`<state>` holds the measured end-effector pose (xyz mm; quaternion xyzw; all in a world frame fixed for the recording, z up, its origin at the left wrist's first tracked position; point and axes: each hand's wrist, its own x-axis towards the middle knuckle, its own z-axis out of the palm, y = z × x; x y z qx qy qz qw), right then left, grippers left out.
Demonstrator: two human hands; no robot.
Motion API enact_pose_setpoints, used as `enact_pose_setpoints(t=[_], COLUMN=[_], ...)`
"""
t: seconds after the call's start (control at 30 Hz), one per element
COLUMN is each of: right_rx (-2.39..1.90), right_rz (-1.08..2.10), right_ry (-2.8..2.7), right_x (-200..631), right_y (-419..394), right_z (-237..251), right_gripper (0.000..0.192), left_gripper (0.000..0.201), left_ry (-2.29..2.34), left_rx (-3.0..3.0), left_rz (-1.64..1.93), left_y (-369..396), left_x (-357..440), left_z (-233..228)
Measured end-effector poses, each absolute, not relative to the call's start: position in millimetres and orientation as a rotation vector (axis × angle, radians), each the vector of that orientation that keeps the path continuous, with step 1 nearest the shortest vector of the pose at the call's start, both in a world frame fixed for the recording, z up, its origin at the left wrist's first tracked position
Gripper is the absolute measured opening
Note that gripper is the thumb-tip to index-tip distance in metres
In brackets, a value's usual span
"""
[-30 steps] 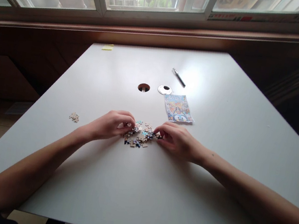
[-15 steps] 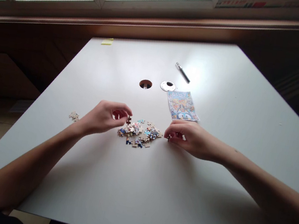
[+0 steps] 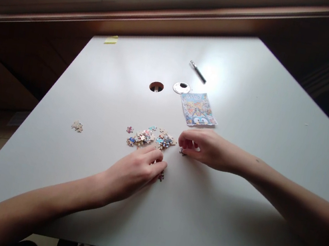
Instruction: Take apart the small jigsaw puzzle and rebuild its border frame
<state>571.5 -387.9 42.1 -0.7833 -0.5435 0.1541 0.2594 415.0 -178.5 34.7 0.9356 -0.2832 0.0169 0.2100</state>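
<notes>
A loose pile of jigsaw puzzle pieces (image 3: pixel 145 137) lies mid-table, some printed side up, others cardboard side up. My left hand (image 3: pixel 137 168) reaches over the near edge of the pile and covers part of it. Its thumb and fingers are closed on a puzzle piece (image 3: pixel 161 176) that shows at the fingertips. To the right of the pile, my right hand (image 3: pixel 199 147) is curled, with a small puzzle piece (image 3: pixel 182 152) pinched low between thumb and fingers, close to the tabletop. One pinkish puzzle piece (image 3: pixel 130 129) sits apart at the pile's left.
Several cardboard-coloured pieces (image 3: pixel 77 126) form a small group at the left. Beyond my right hand is a printed picture sheet (image 3: pixel 199 110). Farther back are a round metal cover (image 3: pixel 181 88), a cable hole (image 3: pixel 156 87), a dark pen (image 3: pixel 198 71) and a yellow sticky note (image 3: pixel 111 39).
My left hand has moved right and nearer to me, from the pile's left side to its near edge. A pinkish piece now lies where it was. My right hand has barely moved.
</notes>
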Motion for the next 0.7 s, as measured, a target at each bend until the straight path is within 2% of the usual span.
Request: enact_pose_setpoints(t=[0.2, 0.33, 0.5, 0.7], right_rx=[-2.073, -2.006, -2.005, -2.018], right_rz=[0.208, 0.091, 0.018, -0.008], right_ry=[-1.432, -1.498, -1.567, -1.407], right_x=[569, 563, 557, 568], right_y=[-385, -380, -378, -382], right_z=[27, 14, 11, 16], right_gripper=[0.006, 0.007, 0.021, 0.016], left_gripper=[0.016, 0.013, 0.014, 0.015], left_ry=[-0.628, -0.653, -0.622, -0.573], left_rx=[2.652, 2.673, 2.617, 2.56], left_rz=[0.409, 0.352, 0.358, 0.407], left_y=[-161, -155, -148, -135], left_x=[438, 444, 446, 450], left_z=[29, 23, 21, 19])
